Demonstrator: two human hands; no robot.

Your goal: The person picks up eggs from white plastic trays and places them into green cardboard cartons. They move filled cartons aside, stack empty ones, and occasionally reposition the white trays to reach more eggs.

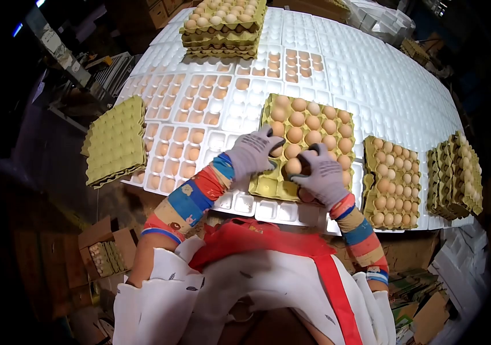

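Note:
A yellow-green egg tray full of brown eggs lies in front of me, its near left cups bare. My left hand, in a grey glove, curls its fingers and thumb around an egg at the tray's left side. My right hand, gloved too, has thumb and fingers closed about another egg near the tray's front. Part of an egg shows below the right hand. White plastic egg trays lie beneath and around; those to the left hold several eggs.
Stacked egg trays with eggs stand at the back. Empty pulp trays sit at the left edge. To the right are a filled tray and a tilted stack. An open cardboard box is on the floor, lower left.

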